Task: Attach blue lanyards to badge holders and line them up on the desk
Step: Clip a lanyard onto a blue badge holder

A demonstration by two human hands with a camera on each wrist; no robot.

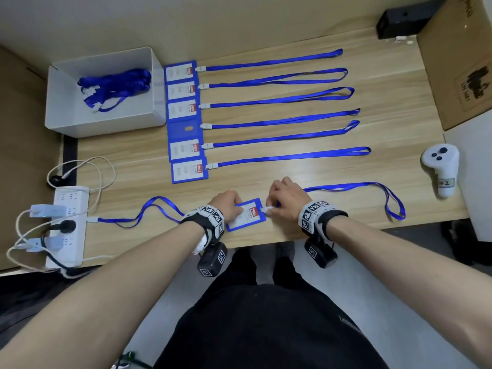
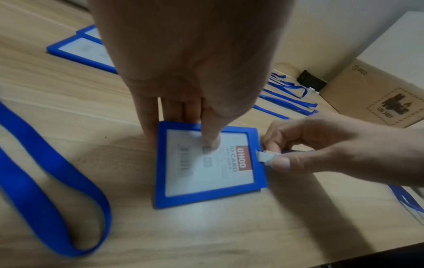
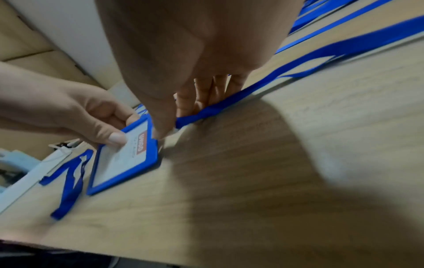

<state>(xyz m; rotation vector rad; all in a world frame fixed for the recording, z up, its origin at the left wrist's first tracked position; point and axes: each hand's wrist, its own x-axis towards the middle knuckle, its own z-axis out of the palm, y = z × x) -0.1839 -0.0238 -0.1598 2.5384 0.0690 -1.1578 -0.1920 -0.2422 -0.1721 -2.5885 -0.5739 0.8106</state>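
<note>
Blue plastic, stiff and flat, makes the frame of the badge holder (image 1: 246, 214) that lies near the front edge of the tabletop (image 1: 292, 97); it looks light and probably slides easily on the smooth wood, so it needs to be pinned down. The left hand (image 1: 225, 202) does this; in the left wrist view its thumb presses on the clear window and the other fingers curl behind the far edge, so this grip is closed on the holder. The right hand (image 1: 286, 199) pinches the small white clip (image 2: 267, 158) between thumb and forefinger, just at the slot in the holder's short edge; whether the clip is already locked in, I cannot tell. Behind the clip the blue lanyard (image 1: 372, 187) trails to the right in a loose loop; it is soft ribbon that gives no support, so I judge the clip itself is the right place to hold it, not the strap. The clip seems thin and may snap if forced at an angle. Six finished holders (image 1: 183, 113) lie in a row further back, straps stretched to the right; a second loose lanyard (image 1: 149, 209) lies at the left; the white box (image 1: 64, 110) holds more.
</note>
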